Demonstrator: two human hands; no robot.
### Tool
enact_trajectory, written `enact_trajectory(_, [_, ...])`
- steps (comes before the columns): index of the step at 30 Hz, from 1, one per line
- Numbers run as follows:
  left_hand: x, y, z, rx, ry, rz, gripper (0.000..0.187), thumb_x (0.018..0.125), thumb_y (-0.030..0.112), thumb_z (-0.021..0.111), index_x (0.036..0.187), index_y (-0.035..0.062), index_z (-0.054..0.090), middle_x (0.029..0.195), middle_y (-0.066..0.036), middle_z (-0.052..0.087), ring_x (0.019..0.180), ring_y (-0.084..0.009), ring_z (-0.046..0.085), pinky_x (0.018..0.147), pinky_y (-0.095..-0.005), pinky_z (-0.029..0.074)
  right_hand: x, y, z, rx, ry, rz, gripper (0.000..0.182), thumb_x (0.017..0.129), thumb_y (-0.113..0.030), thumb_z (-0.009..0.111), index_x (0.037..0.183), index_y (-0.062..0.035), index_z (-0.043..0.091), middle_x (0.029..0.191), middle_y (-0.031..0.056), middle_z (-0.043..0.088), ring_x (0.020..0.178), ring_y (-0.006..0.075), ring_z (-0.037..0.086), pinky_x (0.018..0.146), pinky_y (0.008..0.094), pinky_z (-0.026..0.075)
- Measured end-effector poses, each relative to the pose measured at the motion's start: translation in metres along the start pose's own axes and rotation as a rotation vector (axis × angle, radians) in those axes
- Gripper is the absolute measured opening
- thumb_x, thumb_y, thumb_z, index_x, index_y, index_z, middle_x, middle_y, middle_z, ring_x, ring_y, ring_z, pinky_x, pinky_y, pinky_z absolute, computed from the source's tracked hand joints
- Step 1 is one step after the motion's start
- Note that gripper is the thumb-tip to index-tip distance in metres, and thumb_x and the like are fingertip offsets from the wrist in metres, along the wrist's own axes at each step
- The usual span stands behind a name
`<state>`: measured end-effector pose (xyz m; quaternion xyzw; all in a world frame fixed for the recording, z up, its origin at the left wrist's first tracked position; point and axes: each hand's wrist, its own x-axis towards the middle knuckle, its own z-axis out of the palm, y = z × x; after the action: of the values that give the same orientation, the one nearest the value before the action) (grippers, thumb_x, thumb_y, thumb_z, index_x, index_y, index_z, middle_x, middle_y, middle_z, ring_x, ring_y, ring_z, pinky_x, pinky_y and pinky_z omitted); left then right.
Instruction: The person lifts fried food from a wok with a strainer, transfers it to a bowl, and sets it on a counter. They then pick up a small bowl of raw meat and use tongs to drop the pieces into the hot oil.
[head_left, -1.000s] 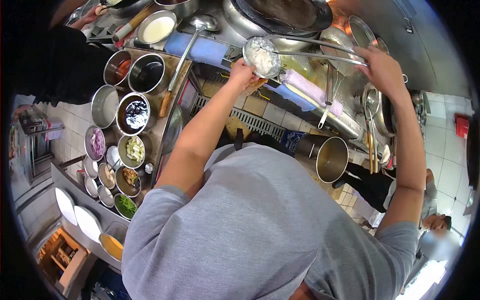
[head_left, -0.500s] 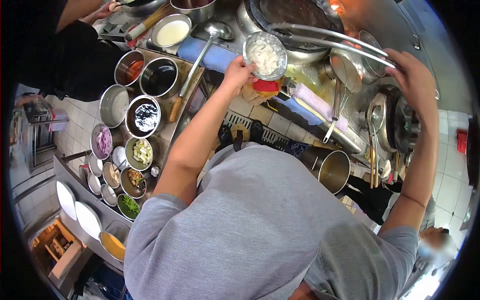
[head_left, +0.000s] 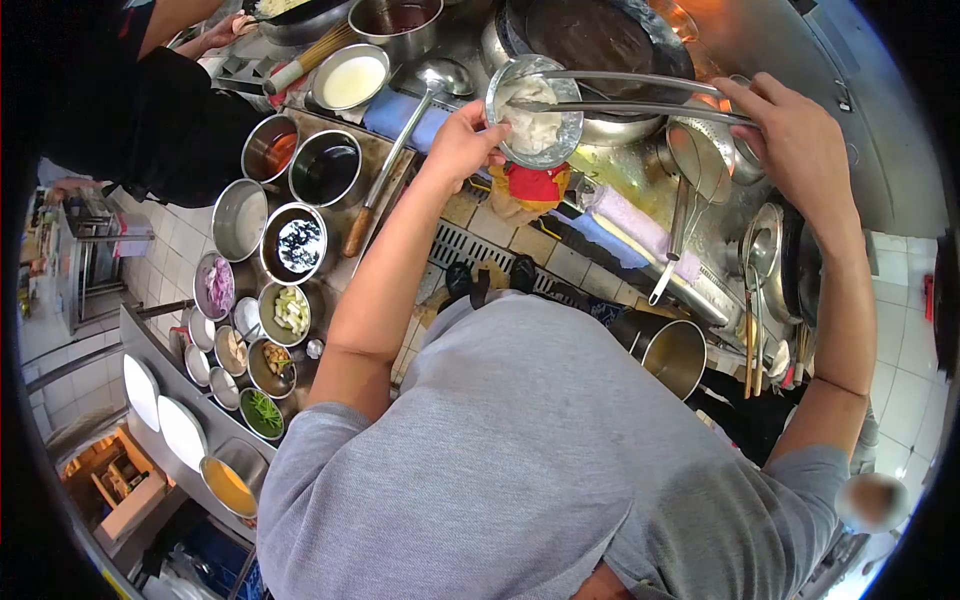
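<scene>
My left hand (head_left: 462,143) grips the rim of a small steel bowl (head_left: 500,95) holding white food (head_left: 533,125), tilted beside the dark wok (head_left: 590,35). My right hand (head_left: 795,140) holds a pair of long metal rods (head_left: 630,95), like long chopsticks, whose tips reach into the bowl's white food. Both arms stretch out over the stove edge.
A long ladle (head_left: 400,130) lies on a blue cloth. Left of it stand several steel pots and small bowls of sauces and chopped vegetables (head_left: 290,310). A steel pot (head_left: 672,352) sits below right, utensils (head_left: 752,330) hang at right. Another person in black (head_left: 150,110) works at upper left.
The bowl has stayed near the wok's edge while my right hand swung the long rods down and left, so their tips now rest in the bowl's food.
</scene>
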<state>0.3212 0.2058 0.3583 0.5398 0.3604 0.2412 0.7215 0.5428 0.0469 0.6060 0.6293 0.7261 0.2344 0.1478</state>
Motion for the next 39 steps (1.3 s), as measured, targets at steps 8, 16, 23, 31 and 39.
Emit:
enact_trajectory(8, [0.007, -0.014, 0.001, -0.067, 0.017, -0.036, 0.019, 0.081, 0.012, 0.059, 0.099, 0.0071, 0.054, 0.083, -0.003, 0.060, 0.063, -0.0104, 0.058, 0.056, -0.0224, 0.050, -0.015, 0.025, -0.034, 0.002, -0.024, 0.108, 0.030, 0.078, -0.022, 0.055, 0.108, -0.0171, 0.054, 0.082, 0.0051, 0.053, 0.074, 0.0271, 0.055, 0.059, 0.0369, 0.043])
enact_trajectory(16, [0.023, -0.031, 0.003, -0.246, 0.073, -0.047, 0.021, 0.081, 0.009, 0.058, 0.101, 0.0075, 0.053, 0.088, -0.006, 0.061, 0.064, -0.0139, 0.059, 0.058, -0.0246, 0.051, -0.045, 0.061, -0.065, 0.173, 0.056, 0.358, 0.031, 0.079, -0.019, 0.055, 0.111, -0.0173, 0.056, 0.085, 0.0089, 0.055, 0.072, 0.0269, 0.055, 0.061, 0.0337, 0.042])
enact_trajectory(23, [-0.005, -0.031, -0.016, -0.334, 0.221, -0.064, 0.013, 0.080, 0.009, 0.056, 0.092, 0.0061, 0.052, 0.083, -0.008, 0.063, 0.056, -0.0127, 0.057, 0.050, -0.0221, 0.047, -0.036, 0.079, 0.003, 0.218, -0.094, 0.509, 0.035, 0.074, -0.019, 0.062, 0.108, -0.0163, 0.057, 0.096, 0.0094, 0.060, 0.086, 0.0287, 0.058, 0.072, 0.0365, 0.044])
enact_trajectory(31, [-0.022, -0.027, -0.036, -0.433, 0.229, -0.065, 0.016, 0.082, 0.010, 0.055, 0.097, 0.0078, 0.051, 0.085, -0.007, 0.060, 0.062, -0.0138, 0.058, 0.056, -0.0251, 0.051, 0.064, 0.061, 0.133, 0.249, -0.259, 0.660, 0.039, 0.075, -0.029, 0.060, 0.111, -0.0154, 0.056, 0.105, 0.0113, 0.059, 0.097, 0.0292, 0.056, 0.080, 0.0413, 0.044])
enact_trajectory(39, [-0.011, -0.042, -0.079, -0.174, 0.305, 0.026, 0.009, 0.082, 0.013, 0.058, 0.087, 0.0067, 0.053, 0.076, -0.002, 0.057, 0.057, -0.0079, 0.052, 0.053, -0.0218, 0.049, 0.050, -0.021, -0.013, 0.113, -0.131, 0.253, 0.033, 0.075, -0.024, 0.060, 0.107, -0.0164, 0.057, 0.090, 0.0079, 0.060, 0.085, 0.0277, 0.058, 0.069, 0.0390, 0.047])
